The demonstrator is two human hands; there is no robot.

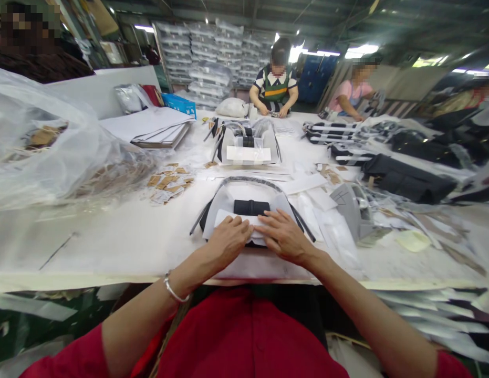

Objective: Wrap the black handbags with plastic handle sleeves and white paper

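Observation:
A dark bag (205, 216) with a looped handle lies on the white table in front of me, covered by white sheet material. On its middle sits a black rolled piece (251, 208) with a band round it. My left hand (230, 239) rests on a white paper (224, 214) at the bag's near side, its fingers curled together; whether they pinch the paper's edge I cannot make out. My right hand (282, 235) lies on the same paper from the right, fingers spread. The fingertips of both hands nearly meet below the black piece.
Another wrapped bag (248, 154) stands farther back. Brown tags (171, 182) and a big clear plastic bag (51, 142) lie left. Dark bags (409, 178) and a grey holder (349, 207) are right. A person (276, 84) works across the table, another (352, 94) farther right.

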